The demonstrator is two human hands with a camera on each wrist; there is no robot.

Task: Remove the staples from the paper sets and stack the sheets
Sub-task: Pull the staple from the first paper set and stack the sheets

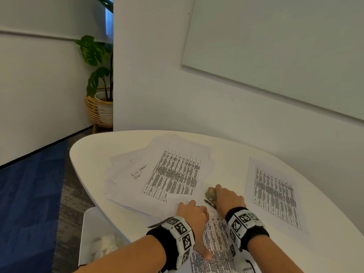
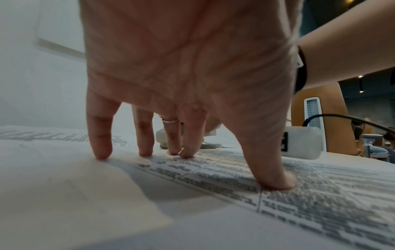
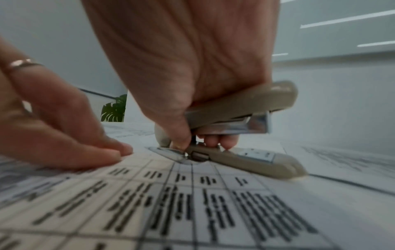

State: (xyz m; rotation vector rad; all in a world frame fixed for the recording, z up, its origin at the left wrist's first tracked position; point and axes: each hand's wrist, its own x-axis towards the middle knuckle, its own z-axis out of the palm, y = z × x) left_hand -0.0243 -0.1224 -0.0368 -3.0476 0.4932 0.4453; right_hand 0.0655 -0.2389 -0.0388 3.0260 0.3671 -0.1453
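A stapled paper set (image 1: 215, 239) with printed tables lies at the table's near edge. My left hand (image 1: 194, 211) presses it down with spread, nearly straight fingertips (image 2: 186, 153) and thumb. Just right of it, my right hand (image 1: 228, 198) grips a beige stapler (image 3: 245, 108), seen in the head view as a dark shape (image 1: 210, 194). The stapler's thin metal rear tip (image 3: 169, 151) lies flat on the set's top edge, close to my left fingers (image 3: 102, 152). The staple itself is not visible.
A loose pile of printed sheets (image 1: 169, 172) covers the middle of the white oval table (image 1: 94, 152). One printed sheet (image 1: 275, 194) lies apart on the right. A white bin (image 1: 94, 233) stands below the table's left edge. The wall is close behind.
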